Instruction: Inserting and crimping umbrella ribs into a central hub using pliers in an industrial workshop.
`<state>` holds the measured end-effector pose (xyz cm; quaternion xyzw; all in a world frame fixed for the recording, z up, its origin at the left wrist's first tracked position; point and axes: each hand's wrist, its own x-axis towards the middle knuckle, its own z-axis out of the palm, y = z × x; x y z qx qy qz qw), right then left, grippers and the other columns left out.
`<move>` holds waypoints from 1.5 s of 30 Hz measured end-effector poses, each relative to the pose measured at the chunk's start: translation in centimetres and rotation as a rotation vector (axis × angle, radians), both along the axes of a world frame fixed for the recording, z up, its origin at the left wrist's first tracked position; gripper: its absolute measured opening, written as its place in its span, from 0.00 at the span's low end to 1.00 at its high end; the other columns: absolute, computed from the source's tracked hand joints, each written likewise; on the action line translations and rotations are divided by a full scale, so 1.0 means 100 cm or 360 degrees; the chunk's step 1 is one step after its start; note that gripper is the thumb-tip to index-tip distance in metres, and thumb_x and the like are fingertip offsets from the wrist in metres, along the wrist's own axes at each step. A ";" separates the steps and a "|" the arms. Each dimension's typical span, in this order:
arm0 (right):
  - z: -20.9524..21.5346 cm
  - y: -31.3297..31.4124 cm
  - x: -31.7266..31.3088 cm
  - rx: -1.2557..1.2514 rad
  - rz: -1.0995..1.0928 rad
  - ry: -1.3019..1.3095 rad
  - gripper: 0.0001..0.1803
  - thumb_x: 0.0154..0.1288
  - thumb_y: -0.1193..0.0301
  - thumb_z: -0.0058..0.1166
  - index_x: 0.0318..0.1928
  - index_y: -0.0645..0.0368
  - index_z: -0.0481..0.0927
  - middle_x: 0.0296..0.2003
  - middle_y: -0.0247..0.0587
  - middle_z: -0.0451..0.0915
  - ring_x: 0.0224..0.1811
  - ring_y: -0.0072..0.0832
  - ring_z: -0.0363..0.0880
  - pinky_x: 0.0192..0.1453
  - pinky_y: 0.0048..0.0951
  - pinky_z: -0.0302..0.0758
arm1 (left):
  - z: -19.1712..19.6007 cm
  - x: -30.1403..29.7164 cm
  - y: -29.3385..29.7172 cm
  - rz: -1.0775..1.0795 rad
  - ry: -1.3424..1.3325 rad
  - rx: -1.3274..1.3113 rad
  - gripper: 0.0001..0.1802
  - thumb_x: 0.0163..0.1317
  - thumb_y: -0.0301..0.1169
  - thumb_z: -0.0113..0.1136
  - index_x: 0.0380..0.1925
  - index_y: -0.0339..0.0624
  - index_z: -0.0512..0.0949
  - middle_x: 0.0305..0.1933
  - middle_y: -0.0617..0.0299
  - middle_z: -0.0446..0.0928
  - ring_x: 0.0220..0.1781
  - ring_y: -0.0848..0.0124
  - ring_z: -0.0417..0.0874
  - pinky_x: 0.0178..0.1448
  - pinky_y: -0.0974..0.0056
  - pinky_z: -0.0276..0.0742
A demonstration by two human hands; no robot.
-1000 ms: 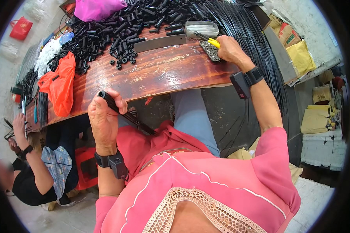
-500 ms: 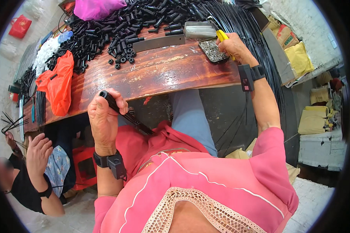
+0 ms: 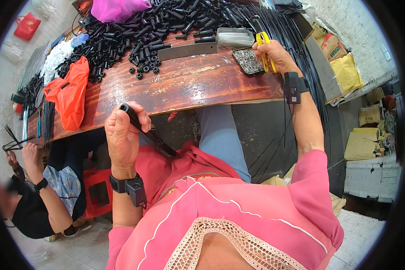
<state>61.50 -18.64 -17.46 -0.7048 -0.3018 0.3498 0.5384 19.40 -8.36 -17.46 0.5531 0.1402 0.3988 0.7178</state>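
Observation:
My left hand (image 3: 121, 130) is wrapped round a black tube (image 3: 134, 119) held above my lap, its open end tilted up. Thin black rods or further tubing run down from it toward my red trousers; where they join is hidden by my fingers. Over the far right of the table, my right hand (image 3: 276, 54) grips pliers (image 3: 259, 39) with yellow handles, their head pointing away from me. Beneath and left of that hand are small metal parts (image 3: 247, 60) in a shallow dark tray.
Black tubular pieces (image 3: 144, 33) heap across the back of the wooden table (image 3: 189, 85). A flat metal bar (image 3: 186, 51), a clear box (image 3: 233, 45) and long black rods (image 3: 297, 49) lie nearby. An orange bag (image 3: 72, 96) sits left. A co-worker (image 3: 36, 198) handles black rods at far left.
My right hand has shifted slightly right, and the pliers now show both handles spread apart. My left hand stays nearly still with the tube. The co-worker's nearer hand has moved toward the rods.

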 end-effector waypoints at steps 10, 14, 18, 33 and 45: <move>0.011 0.012 -0.095 0.0278 -0.0020 -0.0165 0.09 0.58 0.76 0.58 0.40 0.54 0.77 0.28 0.23 0.72 0.24 0.14 0.68 0.28 0.19 0.66 | 0.004 -0.008 -0.010 0.0156 0.0117 -0.0120 0.15 0.71 0.40 0.53 0.39 0.37 0.78 0.29 0.63 0.77 0.28 0.78 0.75 0.33 0.72 0.72; -0.003 0.028 -0.144 0.0472 0.0204 -0.0358 0.09 0.59 0.78 0.56 0.41 0.59 0.76 0.30 0.27 0.72 0.28 0.14 0.70 0.31 0.18 0.67 | -0.002 -0.015 -0.003 0.0047 -0.0062 -0.0112 0.16 0.71 0.40 0.53 0.40 0.36 0.77 0.24 0.66 0.75 0.25 0.80 0.72 0.32 0.74 0.69; 0.012 0.047 -0.221 0.0702 0.0400 -0.0145 0.09 0.61 0.79 0.55 0.42 0.60 0.75 0.33 0.28 0.72 0.30 0.14 0.70 0.33 0.16 0.67 | 0.000 -0.036 -0.010 0.0207 -0.0130 -0.0075 0.17 0.71 0.41 0.54 0.41 0.36 0.76 0.24 0.66 0.74 0.25 0.80 0.71 0.32 0.74 0.68; 0.018 0.041 -0.049 0.0202 -0.0253 -0.0743 0.08 0.62 0.64 0.56 0.30 0.53 0.77 0.23 0.24 0.72 0.23 0.15 0.66 0.27 0.23 0.61 | 0.000 -0.031 -0.004 0.0230 -0.0075 -0.0010 0.22 0.73 0.45 0.47 0.43 0.33 0.75 0.26 0.62 0.72 0.27 0.74 0.71 0.32 0.67 0.68; 0.001 0.013 -0.005 0.0396 -0.0287 0.0276 0.14 0.47 0.79 0.56 0.39 0.63 0.77 0.25 0.38 0.77 0.24 0.25 0.75 0.30 0.26 0.75 | 0.000 0.001 -0.008 -0.0031 -0.0035 -0.0031 0.25 0.73 0.50 0.43 0.46 0.36 0.73 0.27 0.61 0.70 0.28 0.71 0.68 0.37 0.64 0.64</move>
